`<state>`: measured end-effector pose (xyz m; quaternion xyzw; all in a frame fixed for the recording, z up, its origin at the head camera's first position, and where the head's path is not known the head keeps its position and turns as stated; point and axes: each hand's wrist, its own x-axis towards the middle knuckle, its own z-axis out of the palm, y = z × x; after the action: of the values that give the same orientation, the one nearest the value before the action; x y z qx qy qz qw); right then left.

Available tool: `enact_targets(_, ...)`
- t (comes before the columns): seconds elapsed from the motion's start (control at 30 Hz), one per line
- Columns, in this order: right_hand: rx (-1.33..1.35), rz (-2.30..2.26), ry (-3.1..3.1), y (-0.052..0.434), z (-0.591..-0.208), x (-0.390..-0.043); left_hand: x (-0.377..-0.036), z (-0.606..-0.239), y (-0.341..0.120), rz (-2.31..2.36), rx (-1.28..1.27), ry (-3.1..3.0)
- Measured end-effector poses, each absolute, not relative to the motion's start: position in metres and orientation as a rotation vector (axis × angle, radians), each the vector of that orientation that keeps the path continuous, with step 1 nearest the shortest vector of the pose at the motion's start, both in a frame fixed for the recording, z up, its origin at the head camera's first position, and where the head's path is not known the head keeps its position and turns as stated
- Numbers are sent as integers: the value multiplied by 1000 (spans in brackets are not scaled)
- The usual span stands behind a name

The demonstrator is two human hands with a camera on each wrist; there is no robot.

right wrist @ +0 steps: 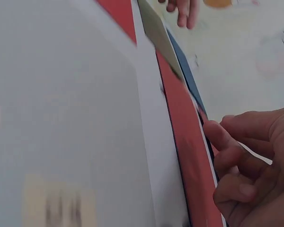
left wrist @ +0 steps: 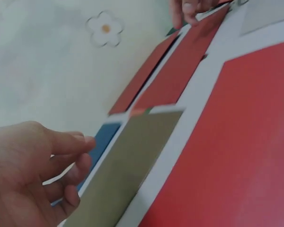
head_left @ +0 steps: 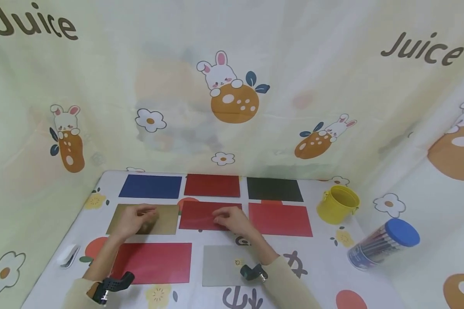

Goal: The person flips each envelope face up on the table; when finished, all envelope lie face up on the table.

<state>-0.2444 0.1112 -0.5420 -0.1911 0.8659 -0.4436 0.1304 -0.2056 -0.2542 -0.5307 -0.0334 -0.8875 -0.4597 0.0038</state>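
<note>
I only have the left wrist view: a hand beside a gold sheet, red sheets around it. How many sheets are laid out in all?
Observer: Eight: a blue sheet, a black sheet, the gold sheet, a grey sheet and four red ones.
Operator: What is the right hand doing?
Observer: The right hand rests on the dark red sheet in the middle row.
Operator: Anything besides sheets on the table?
Observer: A yellow bucket stands at the right, with a blue-lidded tub of pens lying on its side nearer the camera.
</note>
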Motion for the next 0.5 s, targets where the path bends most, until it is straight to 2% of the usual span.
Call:
enact_targets(0.27,-567,-1405,2256,51,-537,-240,-194,-523,-315,-1312,63,-2862)
enact_targets(0.5,-512,-1464,2097,25,-543,-244,-184,-529,-351,-1295,262,-2894)
